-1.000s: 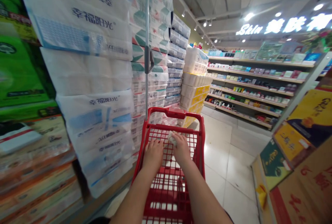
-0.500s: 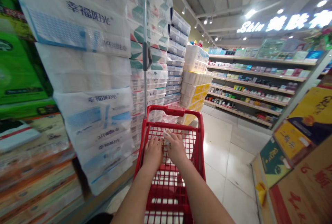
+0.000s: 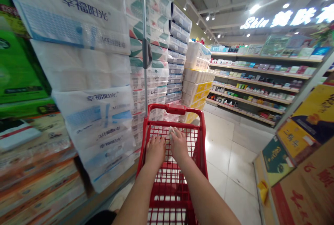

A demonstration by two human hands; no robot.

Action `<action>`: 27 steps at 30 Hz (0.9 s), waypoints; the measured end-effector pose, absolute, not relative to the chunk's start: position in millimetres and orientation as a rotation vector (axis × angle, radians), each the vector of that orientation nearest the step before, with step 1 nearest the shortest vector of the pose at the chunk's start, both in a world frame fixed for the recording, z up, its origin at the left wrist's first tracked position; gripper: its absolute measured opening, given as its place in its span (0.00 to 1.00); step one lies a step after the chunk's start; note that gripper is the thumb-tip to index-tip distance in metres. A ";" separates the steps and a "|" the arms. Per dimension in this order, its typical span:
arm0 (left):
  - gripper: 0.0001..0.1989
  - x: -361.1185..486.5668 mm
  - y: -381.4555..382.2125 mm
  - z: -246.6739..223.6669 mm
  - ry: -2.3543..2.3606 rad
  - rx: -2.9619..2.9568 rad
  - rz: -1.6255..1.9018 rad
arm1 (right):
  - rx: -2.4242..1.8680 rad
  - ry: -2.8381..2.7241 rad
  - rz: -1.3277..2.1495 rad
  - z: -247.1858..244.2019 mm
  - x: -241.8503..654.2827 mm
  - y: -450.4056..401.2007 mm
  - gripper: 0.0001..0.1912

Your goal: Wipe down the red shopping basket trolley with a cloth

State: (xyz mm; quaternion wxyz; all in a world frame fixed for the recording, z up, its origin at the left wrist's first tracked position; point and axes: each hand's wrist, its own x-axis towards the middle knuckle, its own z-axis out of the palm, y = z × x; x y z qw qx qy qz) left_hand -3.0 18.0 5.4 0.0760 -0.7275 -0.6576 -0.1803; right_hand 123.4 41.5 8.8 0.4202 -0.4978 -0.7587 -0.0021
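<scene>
We rest our left hand [image 3: 155, 149] flat on the red cart [image 3: 200, 138], fingers loose. Our right hand [image 3: 179, 144] pinches a white wad [image 3: 171, 130]. Steer clear of the tissue packs [image 3: 96, 113].

Both hands, left hand [image 3: 155, 149] and right hand [image 3: 179, 144], rest side by side on a red shopping cart [image 3: 199, 141]; stacked toilet-paper packs [image 3: 91, 68] at left, stocked shelves [image 3: 257, 79] beyond.

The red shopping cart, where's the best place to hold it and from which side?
Grip the red shopping cart from the near side, where both hands sit: left hand, right hand. Its far rim is a wide bar but out of easy reach, so the near end probably steers best.
</scene>
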 end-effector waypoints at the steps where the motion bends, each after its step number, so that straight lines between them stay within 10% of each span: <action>1: 0.21 -3.1 18.1 5.2 -1.981 -2.184 -0.528 | -1.221 -1.945 -0.014 8.4 122.0 41.1 0.26; 27: 0.21 -2.6 18.3 4.6 -1.990 -2.171 -0.537 | -1.229 -1.916 -0.029 8.9 142.9 52.4 0.30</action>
